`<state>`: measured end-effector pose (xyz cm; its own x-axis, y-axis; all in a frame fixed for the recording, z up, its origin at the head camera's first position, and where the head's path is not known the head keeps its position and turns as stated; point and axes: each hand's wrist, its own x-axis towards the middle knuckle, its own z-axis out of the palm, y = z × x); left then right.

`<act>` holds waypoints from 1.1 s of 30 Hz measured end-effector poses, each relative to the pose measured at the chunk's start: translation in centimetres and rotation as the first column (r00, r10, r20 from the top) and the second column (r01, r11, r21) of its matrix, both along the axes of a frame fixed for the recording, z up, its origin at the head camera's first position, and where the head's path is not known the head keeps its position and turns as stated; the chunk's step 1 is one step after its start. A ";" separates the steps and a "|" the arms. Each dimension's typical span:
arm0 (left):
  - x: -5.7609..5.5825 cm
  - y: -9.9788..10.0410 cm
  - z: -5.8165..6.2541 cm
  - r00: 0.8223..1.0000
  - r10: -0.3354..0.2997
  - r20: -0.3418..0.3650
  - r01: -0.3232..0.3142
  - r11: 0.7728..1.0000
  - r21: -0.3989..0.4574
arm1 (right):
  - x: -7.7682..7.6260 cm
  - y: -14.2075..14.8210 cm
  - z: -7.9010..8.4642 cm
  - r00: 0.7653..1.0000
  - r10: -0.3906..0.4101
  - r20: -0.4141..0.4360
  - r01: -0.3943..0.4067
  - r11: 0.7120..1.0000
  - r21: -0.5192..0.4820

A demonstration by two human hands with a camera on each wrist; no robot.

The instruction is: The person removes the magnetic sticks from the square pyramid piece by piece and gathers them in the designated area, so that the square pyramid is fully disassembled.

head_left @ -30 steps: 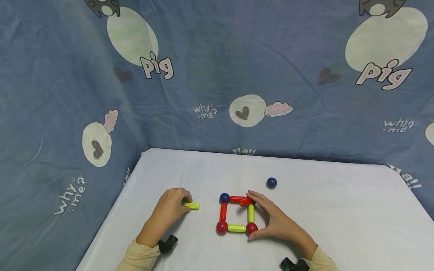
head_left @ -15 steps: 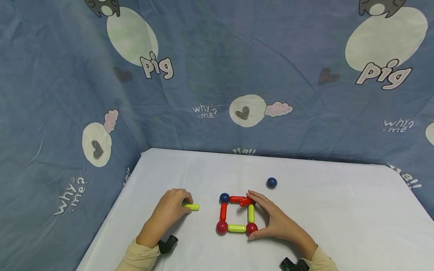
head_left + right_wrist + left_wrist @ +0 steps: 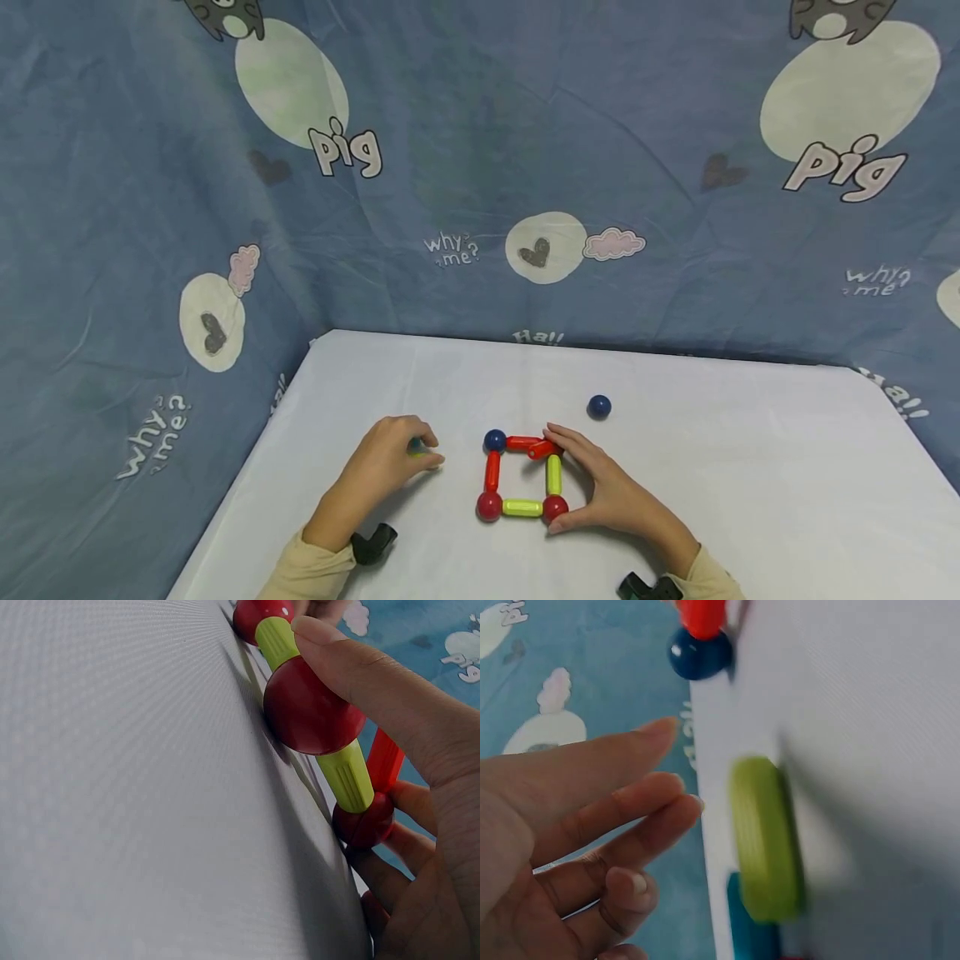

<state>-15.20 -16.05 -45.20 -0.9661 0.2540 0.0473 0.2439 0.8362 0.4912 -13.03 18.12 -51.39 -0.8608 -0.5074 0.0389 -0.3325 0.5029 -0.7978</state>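
Observation:
Magnetic rods and balls form a square on the table, with yellow-green rods (image 3: 522,507), red rods (image 3: 492,472), a blue ball (image 3: 495,441) and red balls (image 3: 490,506). My right hand (image 3: 611,487) holds its right side, thumb against the near red ball (image 3: 311,705), fingers around the far red ball (image 3: 364,821). That far ball is hidden in the head view, where another red rod (image 3: 543,450) slants beside the fingertips. My left hand (image 3: 390,457) is left of the square, fingers parted. In the left wrist view, a yellow-green rod (image 3: 765,840) and a teal rod (image 3: 750,919) lie apart from its fingertips.
A loose blue ball (image 3: 599,407) lies behind the square, towards the back of the white table (image 3: 750,467). A blue printed cloth (image 3: 450,167) hangs behind and along the left side. Each wrist wears a black camera (image 3: 373,544).
My left hand has let go of the yellow-green rod; its thumb and fingers have spread, and the rod now lies mostly behind them. The right hand keeps its hold on the square.

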 end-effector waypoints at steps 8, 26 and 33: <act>-0.3 4.1 1.9 0.997 -0.071 -0.011 0.072 0.995 0.063 | 0.2 0.2 0.0 1.000 0.001 -0.013 -0.001 1.000 -0.011; 0.1 12.0 0.7 0.972 -0.232 0.036 0.230 0.972 0.048 | 0.2 0.3 0.1 0.999 0.006 -0.046 -0.006 1.000 -0.004; 0.1 11.8 0.4 0.966 -0.242 0.086 0.234 0.968 0.094 | 0.1 0.2 0.0 0.998 0.010 -0.062 -0.010 1.000 -0.011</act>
<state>-15.15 -4.23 -44.79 -0.8791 0.4765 -0.0125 0.3794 0.7153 0.5868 -12.93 18.37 -51.40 -0.8514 -0.5153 0.0977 -0.3866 0.4907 -0.7809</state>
